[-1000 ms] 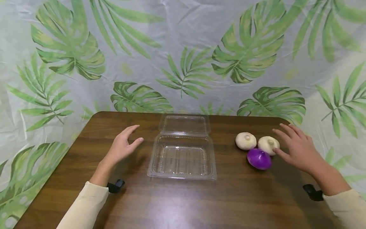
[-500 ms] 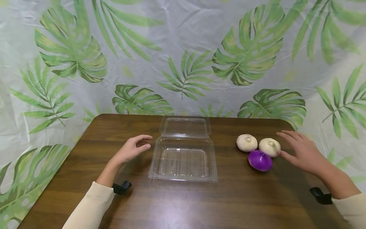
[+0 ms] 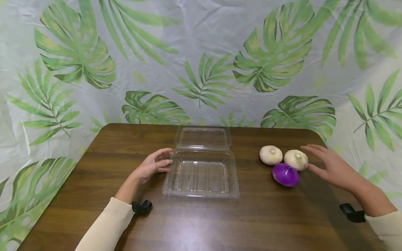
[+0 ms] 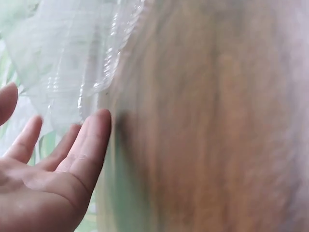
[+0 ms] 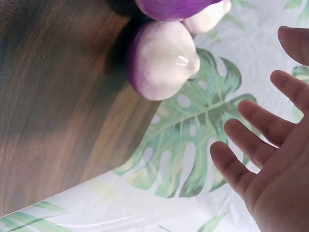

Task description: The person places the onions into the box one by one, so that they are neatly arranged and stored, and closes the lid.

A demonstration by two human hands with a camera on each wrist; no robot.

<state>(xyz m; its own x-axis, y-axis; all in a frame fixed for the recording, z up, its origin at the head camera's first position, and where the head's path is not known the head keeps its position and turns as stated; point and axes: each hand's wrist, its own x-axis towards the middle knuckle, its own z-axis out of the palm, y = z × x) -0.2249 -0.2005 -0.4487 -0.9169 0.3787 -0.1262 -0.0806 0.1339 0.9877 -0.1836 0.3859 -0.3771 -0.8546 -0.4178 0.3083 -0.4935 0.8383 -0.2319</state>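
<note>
Spanning the tabletop (image 3: pixel 201 223): left hand (image 3: pixel 152 164) by a clear tray (image 3: pixel 201 194), right hand (image 3: pixel 333 167) by a pale bulb (image 3: pixel 296 160)

Nearest are two cream sleeves, the left sleeve (image 3: pixel 105 226) slanting in from the lower edge and the right sleeve (image 3: pixel 384 223) from the lower right; a black band (image 3: pixel 142 207) shows at the left wrist, a matching band (image 3: pixel 352 212) at the right; a bright patch of light lies on the near part of the dark brown wood.

Farther in, a purple bulb (image 3: pixel 285 175) sits on the tabletop, well to the right of the tray, in front of the pale bulb and a second pale bulb (image 3: pixel 270 155); the three are clustered close, their knobby tips showing; the see-through tray stands around the middle, its ribbed floor visible; the left hand is at its left rim, fingers parted and slightly bent, though whether they touch the plastic I cannot tell; the right hand has its thumb and fingers spread beside the pale bulb, and the right wrist view shows a gap between them and the nearest bulb.

Beyond the tray its clear lid (image 3: pixel 203 137) lies folded back near the far edge; behind everything hangs a pale, wrinkled backdrop (image 3: pixel 204 35) printed with green leaves.
</note>
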